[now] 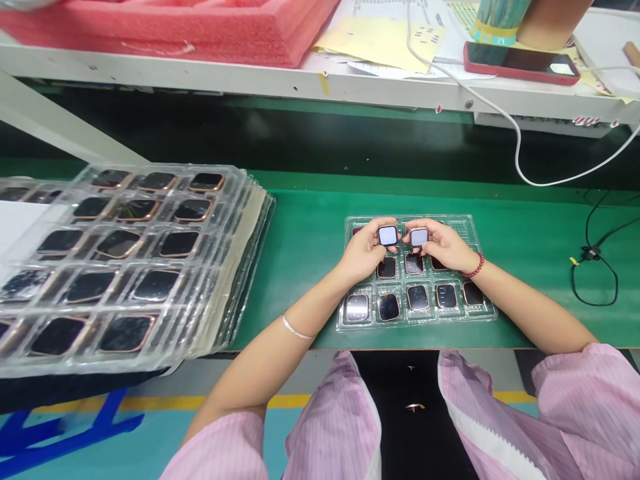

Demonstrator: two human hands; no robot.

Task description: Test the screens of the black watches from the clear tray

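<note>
Both hands work over the clear tray (pixel 481 235) on the green belt (pixel 310 233); all places below are given from that tray. Left hand (pixel 363 252), above the tray's far-left part, has its fingers closed round a small square unit (pixel 388 235), pinched by the edges so the pale lit face stays turned up toward the camera. Right hand (pixel 443 245), above the far-middle part, grips a second unit (pixel 419 237) the same way, fingertips on the rim only, face up; the two units sit just beside each other, not touching as far as I can tell. Edge grip looks chosen to keep fingers off the glass. Tray is thin moulded plastic, glossy, with square pockets; the near row holds five units (pixel 417 297), rounded squares, dark glass in coppery frames, some showing faint screens. More units lie in the middle row, partly hidden by the hands. Well to the left of the tray stands a stack (pixel 150 267) of the same trays, filled with dark-faced units, edges fanned unevenly. Beyond the tray, a white shelf (pixel 250 77) carries pink foam (pixel 200 27), yellow papers (pixel 380 40) and a red-cased phone (pixel 523 63) with a white cable (pixel 517 143) drooping off it. To the right of the tray a black wire (pixel 595 267) loops on the belt. Red bead bracelet (pixel 474 268) on the right wrist, thin pale band (pixel 296 329) on the left; pink striped sleeves near the camera
</note>
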